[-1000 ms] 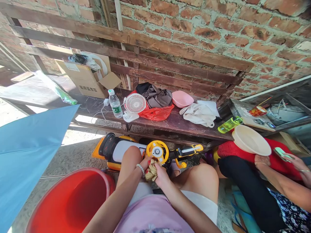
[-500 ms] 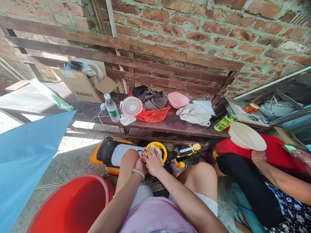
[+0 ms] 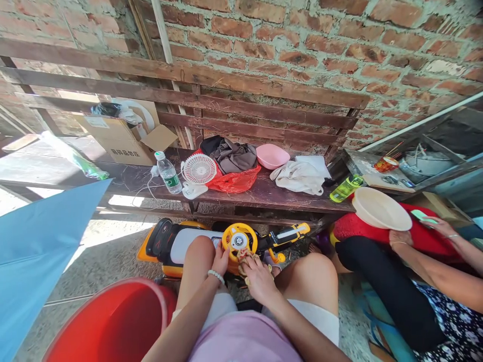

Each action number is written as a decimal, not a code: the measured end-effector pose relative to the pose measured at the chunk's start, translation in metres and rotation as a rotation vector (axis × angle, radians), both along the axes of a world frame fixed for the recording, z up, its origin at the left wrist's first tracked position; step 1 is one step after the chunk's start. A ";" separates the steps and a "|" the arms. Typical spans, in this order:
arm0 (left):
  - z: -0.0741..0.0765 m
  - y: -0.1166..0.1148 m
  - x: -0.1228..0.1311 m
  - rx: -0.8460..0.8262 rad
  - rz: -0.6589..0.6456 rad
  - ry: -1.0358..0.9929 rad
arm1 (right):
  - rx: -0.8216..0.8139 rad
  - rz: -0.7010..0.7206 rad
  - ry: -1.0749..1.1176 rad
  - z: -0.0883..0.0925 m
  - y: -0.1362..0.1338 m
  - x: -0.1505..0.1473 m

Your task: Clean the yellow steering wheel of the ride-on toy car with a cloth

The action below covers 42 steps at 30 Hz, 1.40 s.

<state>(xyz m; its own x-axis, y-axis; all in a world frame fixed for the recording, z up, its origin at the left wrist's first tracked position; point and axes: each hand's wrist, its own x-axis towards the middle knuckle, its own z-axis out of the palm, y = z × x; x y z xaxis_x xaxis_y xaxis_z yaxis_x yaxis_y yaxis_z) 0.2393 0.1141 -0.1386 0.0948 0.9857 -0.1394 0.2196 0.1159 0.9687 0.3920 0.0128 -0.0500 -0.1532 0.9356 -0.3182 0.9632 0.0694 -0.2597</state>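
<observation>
Between my knees stands a yellow, white and black ride-on toy car (image 3: 188,245) with a yellow steering wheel (image 3: 253,235). My left hand (image 3: 220,262), with a beaded bracelet at the wrist, is at the wheel's lower left rim, its fingers seemingly closed on it. A crumpled, patterned yellowish cloth (image 3: 248,257) with red spots lies under my right hand (image 3: 259,277), which grips it against the wheel's lower right part. Part of the cloth is hidden by the fingers.
A red tub (image 3: 113,322) stands at my left, below a blue panel (image 3: 49,246). The wooden bench (image 3: 264,197) ahead bears a fan (image 3: 199,169), bottle (image 3: 168,173), pink bowl (image 3: 272,156) and carton (image 3: 121,141). At right, another person's hand (image 3: 400,237) holds a cream basin (image 3: 381,208).
My hands have moved apart. The right hand has brought the cloth down and right over the wheel; the left is now at the rim. The other person's green item has shifted left.
</observation>
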 end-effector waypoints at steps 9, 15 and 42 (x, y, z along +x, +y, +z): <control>-0.016 -0.022 0.012 0.184 -0.111 0.476 | 0.173 -0.175 0.083 0.024 0.050 0.019; -0.013 -0.019 0.010 0.136 -0.178 0.469 | 0.003 0.073 0.200 0.023 0.114 0.009; -0.009 -0.018 0.008 0.041 -0.223 0.377 | -0.042 -0.044 0.105 0.024 0.023 -0.002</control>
